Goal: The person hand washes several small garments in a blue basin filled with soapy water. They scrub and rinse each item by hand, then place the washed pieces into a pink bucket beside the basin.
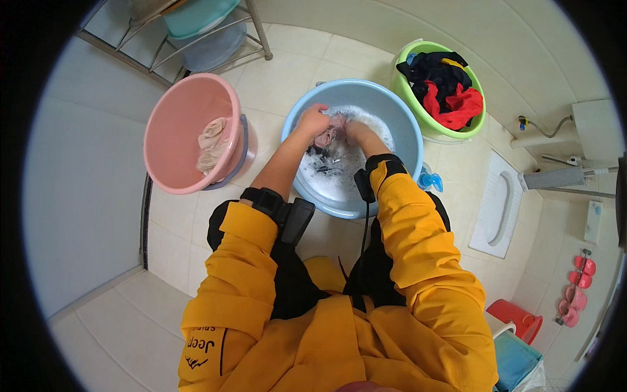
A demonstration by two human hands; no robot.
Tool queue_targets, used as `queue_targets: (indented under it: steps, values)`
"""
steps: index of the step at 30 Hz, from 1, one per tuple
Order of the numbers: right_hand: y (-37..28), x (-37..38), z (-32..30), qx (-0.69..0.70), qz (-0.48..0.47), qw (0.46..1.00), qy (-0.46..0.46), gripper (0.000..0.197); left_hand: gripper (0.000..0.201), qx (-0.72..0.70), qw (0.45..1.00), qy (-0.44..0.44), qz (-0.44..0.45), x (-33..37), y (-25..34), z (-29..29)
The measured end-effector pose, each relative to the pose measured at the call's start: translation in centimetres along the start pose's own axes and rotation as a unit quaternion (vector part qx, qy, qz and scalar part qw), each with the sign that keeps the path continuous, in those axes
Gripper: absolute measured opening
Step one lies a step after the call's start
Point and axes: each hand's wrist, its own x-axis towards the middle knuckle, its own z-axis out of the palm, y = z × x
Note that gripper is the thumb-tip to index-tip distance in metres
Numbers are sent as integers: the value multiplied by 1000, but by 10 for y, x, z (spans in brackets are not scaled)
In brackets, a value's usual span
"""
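A wide light-blue basin [405,124] of sudsy water stands on the floor between my knees, with both my hands inside it. My left hand [315,123] curls closed around a wet pinkish cloth [323,138] at the basin's far left side. To its right, my right hand [354,132] reaches down into the foam against the same cloth. Suds and cloth hide its fingers. Below the left hand, a dark patterned part of fabric [319,153] shows through the foam. I cannot tell whether it belongs to the same piece.
Left of the basin stands a pink bucket [166,140] with pale cloth [212,140] inside. A green tub [408,98] at far right holds black and red clothes [450,98]. A blue bottle [429,179] touches the basin's right side. Farther right is a squat toilet [499,209].
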Motion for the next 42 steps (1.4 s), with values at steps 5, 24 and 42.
queue_targets:
  steps: [5,24,42]
  values:
    - [-2,11,18,-43,-41,984,-170,25,35,-38,997,-39,-55,-4,4,0]
    - [-89,-102,-102,341,-204,802,446,13,40,-663,718,-212,-5,-20,49,19]
    - [-98,-117,-74,53,-250,825,505,25,29,-468,869,-56,-154,-33,96,40]
